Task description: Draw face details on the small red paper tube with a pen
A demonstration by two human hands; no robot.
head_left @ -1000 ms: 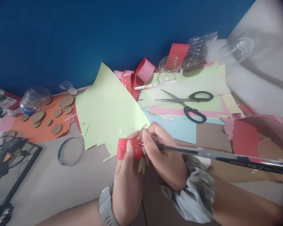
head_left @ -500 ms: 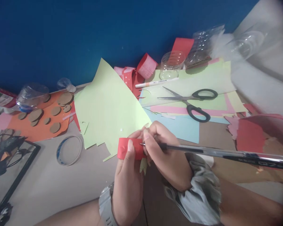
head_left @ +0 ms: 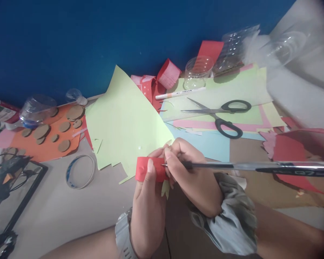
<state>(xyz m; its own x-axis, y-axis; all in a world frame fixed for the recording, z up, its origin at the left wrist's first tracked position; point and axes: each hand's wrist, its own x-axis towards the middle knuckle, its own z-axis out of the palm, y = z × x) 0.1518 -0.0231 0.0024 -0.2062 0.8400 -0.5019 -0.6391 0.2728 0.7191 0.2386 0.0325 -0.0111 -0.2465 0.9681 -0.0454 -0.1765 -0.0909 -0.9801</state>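
Observation:
My left hand [head_left: 149, 201] pinches a small red paper strip [head_left: 142, 167], its thumb flat on the front. A pen [head_left: 245, 166] lies across my right hand [head_left: 191, 172], pointing left, with its tip at the right part of the red strip. The right fingers are closed and touch the strip's right end. A small cut piece of green paper [head_left: 165, 189] hangs below the strip between both hands. Behind them lies a large light green sheet [head_left: 126, 118] with a cut lower edge. The fingertips of the right hand are partly hidden.
Open black scissors [head_left: 218, 111] and a white marker [head_left: 179, 93] lie on stacked coloured paper. A clear plastic cup [head_left: 197, 73] stands behind. At left are a tape roll [head_left: 80, 172], cardboard discs [head_left: 41, 132] on orange paper, and a black-framed object [head_left: 29, 196] with cables.
The pen's rear end has tilted slightly upward. Both hands still hold the same things, and the whole view has shifted a little.

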